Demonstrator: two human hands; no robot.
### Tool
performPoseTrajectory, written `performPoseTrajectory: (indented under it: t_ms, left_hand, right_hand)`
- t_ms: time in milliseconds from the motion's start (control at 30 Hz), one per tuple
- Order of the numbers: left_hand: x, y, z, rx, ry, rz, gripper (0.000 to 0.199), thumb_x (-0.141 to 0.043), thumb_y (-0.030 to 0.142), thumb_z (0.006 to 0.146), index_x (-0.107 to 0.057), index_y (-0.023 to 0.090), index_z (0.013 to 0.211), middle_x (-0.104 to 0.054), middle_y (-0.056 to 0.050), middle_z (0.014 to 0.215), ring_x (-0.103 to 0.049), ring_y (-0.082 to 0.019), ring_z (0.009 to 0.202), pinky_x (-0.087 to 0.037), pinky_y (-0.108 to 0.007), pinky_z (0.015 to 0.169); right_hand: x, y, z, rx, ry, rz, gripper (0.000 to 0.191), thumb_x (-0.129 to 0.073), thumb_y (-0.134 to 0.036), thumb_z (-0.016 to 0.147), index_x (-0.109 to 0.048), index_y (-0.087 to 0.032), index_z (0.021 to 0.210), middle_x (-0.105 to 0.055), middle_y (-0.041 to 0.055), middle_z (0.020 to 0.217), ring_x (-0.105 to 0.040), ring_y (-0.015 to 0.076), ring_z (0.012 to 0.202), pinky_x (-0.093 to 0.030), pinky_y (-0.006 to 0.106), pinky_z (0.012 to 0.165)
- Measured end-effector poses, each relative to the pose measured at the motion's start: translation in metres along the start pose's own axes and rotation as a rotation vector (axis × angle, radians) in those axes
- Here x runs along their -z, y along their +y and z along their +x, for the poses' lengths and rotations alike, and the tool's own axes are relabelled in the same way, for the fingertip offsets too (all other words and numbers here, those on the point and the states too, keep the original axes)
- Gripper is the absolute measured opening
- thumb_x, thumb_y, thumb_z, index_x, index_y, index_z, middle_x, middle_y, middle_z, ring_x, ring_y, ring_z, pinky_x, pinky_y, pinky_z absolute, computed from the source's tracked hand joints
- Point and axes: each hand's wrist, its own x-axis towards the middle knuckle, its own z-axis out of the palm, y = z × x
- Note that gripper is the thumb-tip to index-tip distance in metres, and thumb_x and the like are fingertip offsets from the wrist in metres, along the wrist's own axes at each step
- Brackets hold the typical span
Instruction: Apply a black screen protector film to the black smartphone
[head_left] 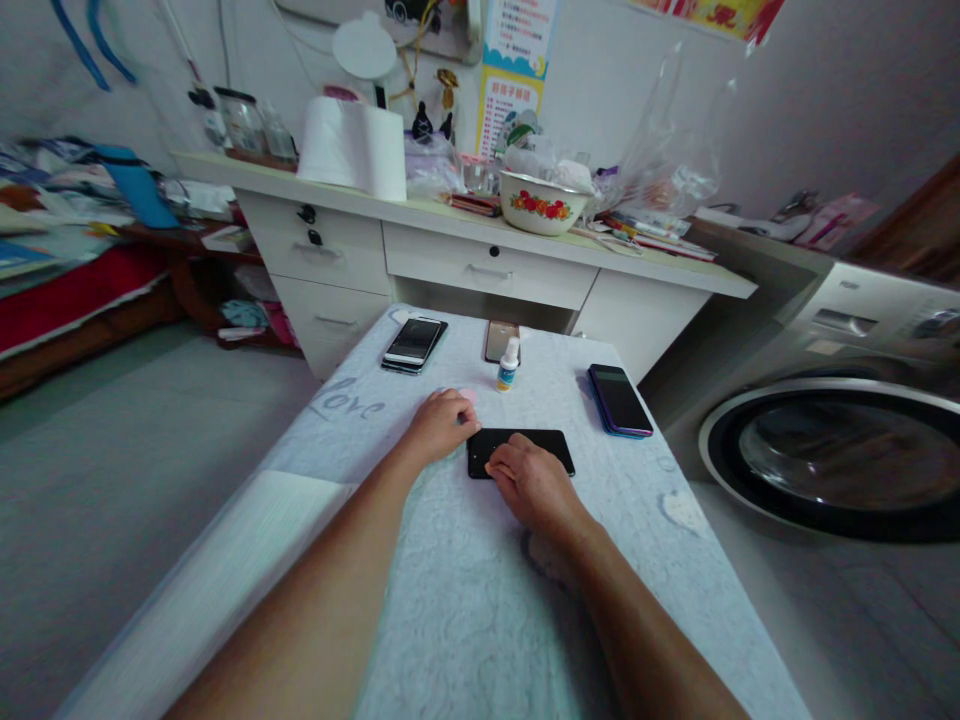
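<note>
A black phone (555,447) lies flat and crosswise on the cloth-covered table (450,620). My right hand (529,480) is over its middle, the fingers pinched together against its surface; what they hold, if anything, is too small to name. At the phone's left end is my left hand (441,425), its fingers curled and the fingertips by the corner. Whether it grips the phone is unclear. A pink item (468,396) shows just behind my left hand. Beyond the phone stands a small white-capped spray bottle (507,367) with a blue and yellow label.
Stacked phones (414,341) lie at the table's back left, another stack (621,400) at the right. One more phone (501,341) is behind the bottle. A white desk (450,250) with a flowered bowl (541,203) stands behind, a washing machine (840,330) at the right.
</note>
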Motion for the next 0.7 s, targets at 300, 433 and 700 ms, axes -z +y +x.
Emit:
performPoseTrajectory:
  t_ms: [300,433,700]
  left_hand:
    - [0.0015,0.0029,-0.0005,0.007,0.000,-0.005,0.009,-0.062,0.023,0.074,-0.065,0.019,0.067,-0.066,-0.003,0.083,-0.059,-0.020,0.089,-0.043,-0.033,0.085]
    - [0.0015,0.0026,-0.0003,0.005,0.004,-0.004,0.009,-0.062,0.024,0.074,-0.065,0.019,0.066,-0.066,-0.003,0.083,-0.058,-0.020,0.088,-0.043,-0.033,0.084]
    - [0.0011,0.0020,-0.0006,-0.002,0.002,-0.007,0.009,-0.061,0.023,0.074,-0.065,0.019,0.067,-0.066,-0.003,0.083,-0.058,-0.019,0.088,-0.043,-0.033,0.085]
  right_hand:
    - [0.0031,0.0032,-0.0005,-0.035,0.013,-0.015,0.013,-0.051,-0.024,0.092,-0.063,-0.020,0.087,-0.058,0.0020,0.089,-0.055,0.0119,0.076,-0.034,0.022,0.066]
    - [0.0045,0.0029,-0.0003,-0.072,0.016,-0.031,0.014,-0.051,-0.023,0.091,-0.063,-0.021,0.086,-0.059,0.0018,0.090,-0.056,0.0117,0.076,-0.033,0.023,0.065]
    - [0.0071,0.0019,-0.0004,-0.111,0.027,-0.047,0.014,-0.050,-0.023,0.091,-0.063,-0.020,0.086,-0.061,0.0029,0.091,-0.057,0.0132,0.076,-0.033,0.024,0.064]
